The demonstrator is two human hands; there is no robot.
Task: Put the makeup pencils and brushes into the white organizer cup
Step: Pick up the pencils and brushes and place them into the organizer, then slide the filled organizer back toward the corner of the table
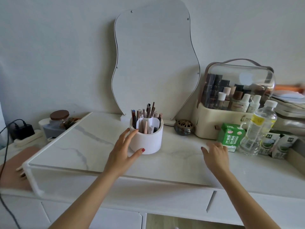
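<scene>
The white organizer cup [148, 141] stands upright on the marble shelf top [92, 139], in the middle of the view. Several makeup pencils and brushes [147, 113] stick up out of its compartments. My left hand [123, 149] is spread open against the cup's left side, with fingers at the rim and the thumb near the base, holding nothing. My right hand [216, 154] hovers open over the marble to the right of the cup, apart from it, with nothing in it.
A wavy mirror [155, 63] leans on the wall behind the cup. To the right are a small brass incense burner [184, 127], a cosmetics case with a clear lid [234, 100], a green carton [231, 137] and a water bottle [259, 128]. A jar [59, 118] and power strip [23, 131] sit left.
</scene>
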